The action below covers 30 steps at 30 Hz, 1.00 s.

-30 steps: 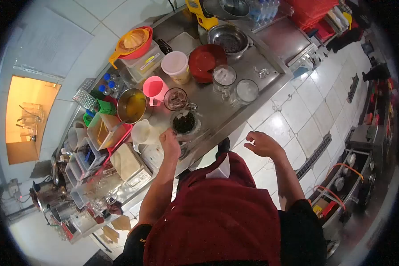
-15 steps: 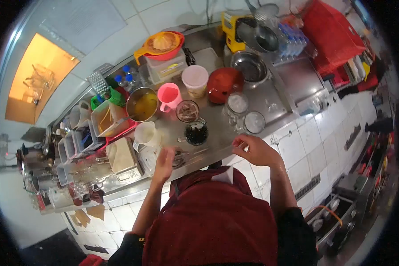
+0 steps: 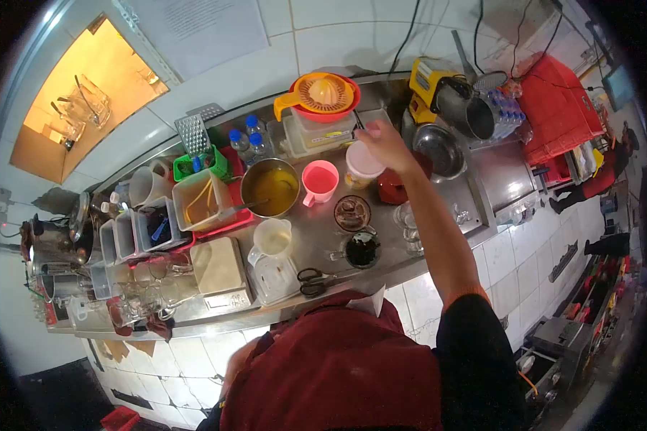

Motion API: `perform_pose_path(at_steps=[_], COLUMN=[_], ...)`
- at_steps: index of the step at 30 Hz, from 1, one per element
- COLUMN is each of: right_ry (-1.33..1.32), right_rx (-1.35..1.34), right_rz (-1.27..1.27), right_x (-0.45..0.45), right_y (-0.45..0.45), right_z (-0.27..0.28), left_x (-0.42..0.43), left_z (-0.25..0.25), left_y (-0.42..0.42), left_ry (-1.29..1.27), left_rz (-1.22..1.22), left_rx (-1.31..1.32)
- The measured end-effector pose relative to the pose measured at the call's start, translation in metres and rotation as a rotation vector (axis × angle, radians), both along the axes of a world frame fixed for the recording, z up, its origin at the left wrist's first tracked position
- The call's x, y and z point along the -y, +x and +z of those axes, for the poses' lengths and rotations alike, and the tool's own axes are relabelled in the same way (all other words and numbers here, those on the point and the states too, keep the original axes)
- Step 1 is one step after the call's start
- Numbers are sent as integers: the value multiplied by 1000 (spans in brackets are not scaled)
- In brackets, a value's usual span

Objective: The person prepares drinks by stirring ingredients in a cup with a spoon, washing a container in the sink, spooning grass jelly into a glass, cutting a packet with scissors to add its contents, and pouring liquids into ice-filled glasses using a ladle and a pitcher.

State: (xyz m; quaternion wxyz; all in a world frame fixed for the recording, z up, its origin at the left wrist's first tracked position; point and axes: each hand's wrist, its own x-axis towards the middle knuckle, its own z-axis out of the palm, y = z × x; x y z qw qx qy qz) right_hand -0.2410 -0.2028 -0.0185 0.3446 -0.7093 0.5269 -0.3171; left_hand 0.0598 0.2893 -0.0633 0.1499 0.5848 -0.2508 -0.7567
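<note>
My right hand (image 3: pixel 386 146) reaches over the white tub with a pink lid (image 3: pixel 365 159), its fingers closed on a thin black utensil (image 3: pixel 359 122) beside the clear lidded container (image 3: pixel 320 136). Down by the apron, my left hand (image 3: pixel 240 360) is low and mostly hidden, its fingers out of sight. A glass mug of dark contents (image 3: pixel 363 250) stands nearest me, just below a mug of brownish contents (image 3: pixel 352 213). To their left are a pink jug (image 3: pixel 320 179) and a pot of yellow liquid (image 3: pixel 270 187). My right forearm partly covers the red container (image 3: pixel 392 188) and two glass mugs.
Black scissors (image 3: pixel 313 282) lie near the counter's front edge, beside a white jug (image 3: pixel 272 238) and a scale (image 3: pixel 219 271). An orange juicer (image 3: pixel 325 93) sits at the back. At the right are a metal bowl (image 3: pixel 438 152) and red crate (image 3: pixel 559 108). Another person stands far right.
My right hand has moved up and forward across the counter to the black utensil. My left hand has dropped back toward the apron. The camera view has shifted and turned.
</note>
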Motion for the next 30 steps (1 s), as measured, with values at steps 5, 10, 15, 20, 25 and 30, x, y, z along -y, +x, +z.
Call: perform_pose_path(at_steps=[5, 10, 15, 20, 25, 30], right_ry=[-3, 343, 643, 388, 276, 301], right_rx=[-90, 315, 770, 393, 531, 604], right_rz=[-117, -49, 81, -159, -157, -247], right_x=[38, 66, 60, 47, 30, 37], right_y=[41, 47, 35, 63, 73, 75], right_z=[13, 3, 20, 30, 29, 19], left_x=[122, 273, 412, 451, 465, 477], left_z=[106, 125, 78, 84, 69, 52], left_y=[34, 21, -24, -67, -85, -80], left_ry=[-456, -726, -618, -579, -662, -654], left_rz=[-154, 241, 443, 698, 858, 886], left_rx=[451, -109, -249, 10, 31, -140])
